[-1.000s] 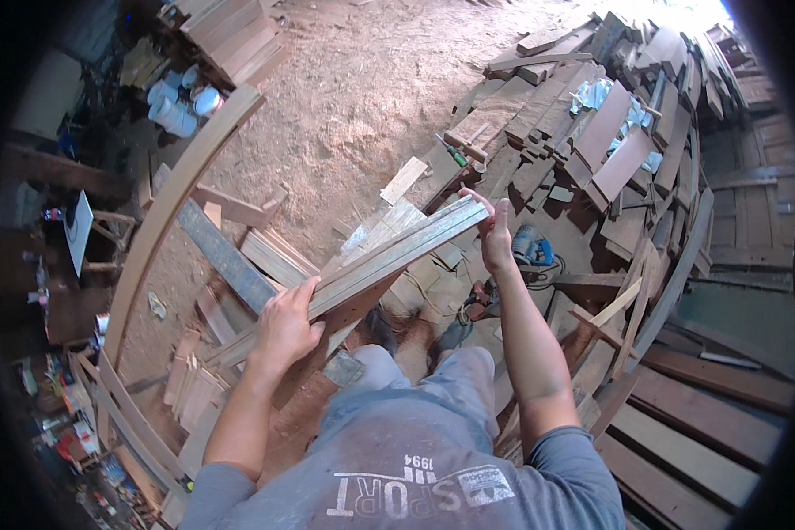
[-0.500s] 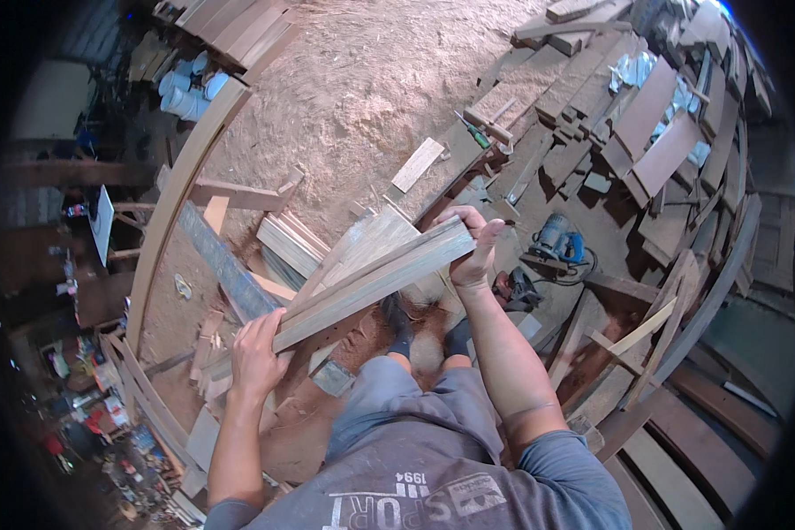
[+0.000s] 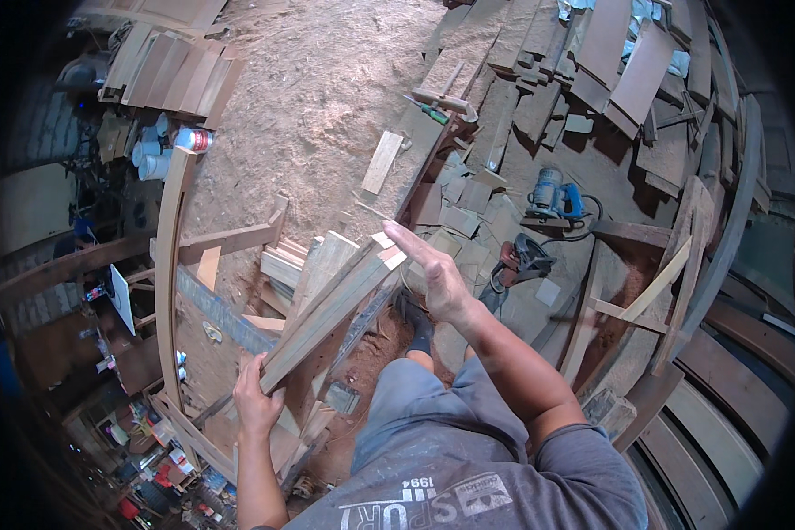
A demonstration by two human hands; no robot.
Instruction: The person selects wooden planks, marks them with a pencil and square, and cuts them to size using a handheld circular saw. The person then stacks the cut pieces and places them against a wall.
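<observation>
While the left hand (image 3: 258,399) is partly curled about its near end, one bundle of wooden strips (image 3: 334,307), sloping, lies between both hands, before the person's legs. Right hand (image 3: 440,278): open, fingers straight and together, at the bundle's far end, gripping nothing; firm contact cannot be told. Step, as judged: handling and evening the strips by their ends. Next move, as judged: calls for a steady left hold and level right-hand pressure, lest strips slip apart. Also listed: strip stack (image 3: 282,268), just left of the bundle; pale block (image 3: 382,162), beyond its far end; blue power tool (image 3: 553,196), well to its right; dark power tool (image 3: 530,258), right of it, nearer.
</observation>
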